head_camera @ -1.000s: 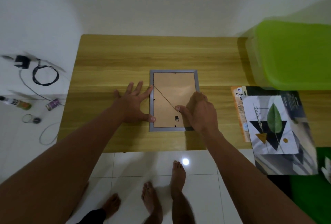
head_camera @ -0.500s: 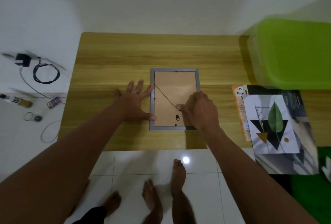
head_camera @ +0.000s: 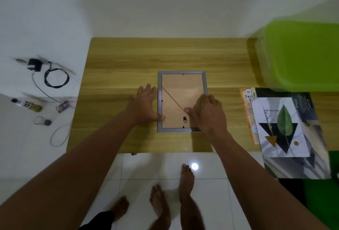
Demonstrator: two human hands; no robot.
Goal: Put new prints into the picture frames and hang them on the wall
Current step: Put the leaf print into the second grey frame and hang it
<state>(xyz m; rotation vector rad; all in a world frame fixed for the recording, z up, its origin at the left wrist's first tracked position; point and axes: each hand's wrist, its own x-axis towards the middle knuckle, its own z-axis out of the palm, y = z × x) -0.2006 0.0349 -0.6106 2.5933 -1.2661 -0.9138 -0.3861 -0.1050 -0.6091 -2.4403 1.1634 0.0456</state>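
Picture frame (head_camera: 181,90) flat between both hands (head_camera: 145,106) (head_camera: 209,115)

This looks like a room in a home rather than a workplace. The floor (head_camera: 146,171) is glossy white tile, and the person stands on it in bare feet (head_camera: 187,178) (a third bare foot shows just left of them). Plain white walls (head_camera: 165,0) close in behind a wood-grain desk (head_camera: 165,55). A lime-green plastic storage box (head_camera: 302,55) is at the desk's right end. Household odds are scattered to the left of the desk: a black charger (head_camera: 34,65), a coiled cable (head_camera: 56,78) and a small bottle (head_camera: 27,104).
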